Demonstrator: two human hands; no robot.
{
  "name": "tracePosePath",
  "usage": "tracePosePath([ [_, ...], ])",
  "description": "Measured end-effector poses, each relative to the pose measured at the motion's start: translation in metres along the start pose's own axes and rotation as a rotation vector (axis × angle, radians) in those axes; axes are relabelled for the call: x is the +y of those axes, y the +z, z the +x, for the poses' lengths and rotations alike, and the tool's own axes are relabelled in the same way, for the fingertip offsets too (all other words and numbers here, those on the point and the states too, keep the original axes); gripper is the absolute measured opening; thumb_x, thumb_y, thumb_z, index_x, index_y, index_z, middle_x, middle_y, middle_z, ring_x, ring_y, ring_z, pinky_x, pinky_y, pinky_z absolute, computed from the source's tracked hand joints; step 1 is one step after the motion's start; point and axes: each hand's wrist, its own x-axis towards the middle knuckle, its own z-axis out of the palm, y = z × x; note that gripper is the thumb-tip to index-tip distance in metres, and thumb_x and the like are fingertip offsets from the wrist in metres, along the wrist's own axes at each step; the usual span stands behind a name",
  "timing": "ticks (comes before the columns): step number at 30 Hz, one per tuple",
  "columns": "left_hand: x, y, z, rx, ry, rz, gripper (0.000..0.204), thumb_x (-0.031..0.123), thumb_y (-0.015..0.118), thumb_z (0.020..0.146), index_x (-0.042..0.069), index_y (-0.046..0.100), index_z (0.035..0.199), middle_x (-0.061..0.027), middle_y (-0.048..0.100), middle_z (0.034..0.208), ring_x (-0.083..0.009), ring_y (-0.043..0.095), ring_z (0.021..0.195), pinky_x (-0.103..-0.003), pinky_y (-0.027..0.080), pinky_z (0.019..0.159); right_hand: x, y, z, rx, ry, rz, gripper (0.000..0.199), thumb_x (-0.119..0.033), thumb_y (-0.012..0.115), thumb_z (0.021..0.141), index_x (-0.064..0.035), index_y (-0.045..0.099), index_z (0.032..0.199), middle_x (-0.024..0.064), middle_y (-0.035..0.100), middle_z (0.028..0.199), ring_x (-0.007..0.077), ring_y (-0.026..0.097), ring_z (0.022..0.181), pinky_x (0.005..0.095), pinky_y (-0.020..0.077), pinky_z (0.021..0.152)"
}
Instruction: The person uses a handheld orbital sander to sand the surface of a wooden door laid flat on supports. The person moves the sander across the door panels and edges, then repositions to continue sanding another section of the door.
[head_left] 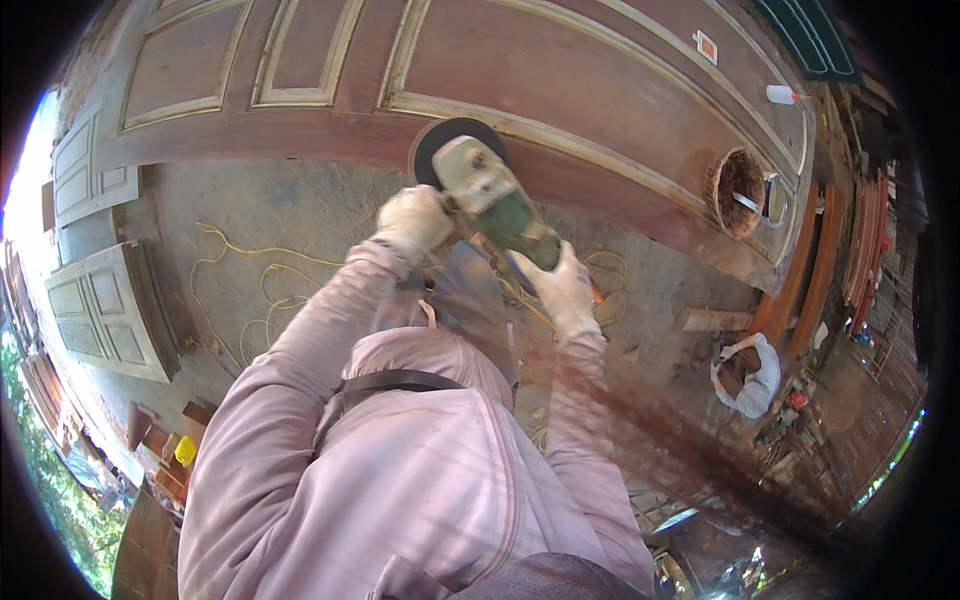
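Note:
Both of my gloved hands are on an angle grinder (505, 215) with a green and pale body and a round dark disc (455, 140). My left hand (413, 220) is wrapped round its side handle near the disc, most of the handle hidden by the glove. At the rear of the body, my right hand (562, 292) grips the casing. The disc lies over the near edge of a large brown panelled wooden door (560, 70); whether it touches the wood I cannot tell.
On the door's right end stand a round brown container (728, 190) and a white bottle (780, 94). Yellow cable (270, 258) loops across the floor below. Panelled doors (105, 310) lean at the left. To the right, another person (752, 378) crouches by long boards (797, 275).

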Motion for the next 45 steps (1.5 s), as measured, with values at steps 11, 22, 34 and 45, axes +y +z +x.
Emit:
tracePosePath([
  [11, 0.209, 0.124, 0.019, -0.314, 0.4, 0.086, 0.036, 0.037, 0.076, 0.079, 0.009, 0.077, 0.102, -0.0144, 0.074, 0.107, -0.0275, 0.071, 0.103, -0.042, 0.057, 0.086, 0.219, -0.094, 0.011, 0.243, 0.154, 0.376, 0.065, -0.041, 0.078, 0.083, 0.0051, 0.061, 0.125, 0.0163, 0.069, 0.114, 0.0257, 0.067, 0.1, 0.0354, 0.05, 0.09],
  [22, 0.132, 0.086, 0.03, 0.003, 0.519, 0.186, 0.035, 0.021, 0.07, 0.083, 0.001, 0.062, 0.11, -0.0159, 0.074, 0.099, -0.0316, 0.073, 0.094, -0.042, 0.057, 0.075, 0.13, -0.038, 0.008, 0.167, 0.108, 0.658, 0.057, -0.038, 0.076, 0.087, -0.0012, 0.059, 0.127, 0.0083, 0.064, 0.105, 0.0138, 0.063, 0.079, 0.0296, 0.0511, 0.056],
  [34, -0.2, -0.103, 0.017, 0.316, 0.046, 0.073, 0.02, 0.019, 0.062, 0.087, 0.006, 0.067, 0.102, -0.0167, 0.073, 0.097, -0.0333, 0.071, 0.096, -0.044, 0.056, 0.083, -0.17, 0.136, -0.006, -0.023, -0.164, -0.046, 0.091, -0.066, 0.075, 0.072, 0.0028, 0.058, 0.13, 0.024, 0.068, 0.119, 0.0346, 0.066, 0.112, 0.0405, 0.0491, 0.095],
  [45, -0.135, -0.078, 0.031, 0.074, 0.066, -0.127, 0.027, 0.023, 0.06, 0.086, 0.002, 0.066, 0.102, -0.0207, 0.072, 0.1, -0.0348, 0.071, 0.096, -0.045, 0.056, 0.083, -0.137, 0.071, 0.042, -0.005, -0.22, -0.082, 0.082, -0.059, 0.079, 0.071, -0.0005, 0.061, 0.126, 0.0218, 0.071, 0.114, 0.0342, 0.068, 0.107, 0.0408, 0.051, 0.093],
])
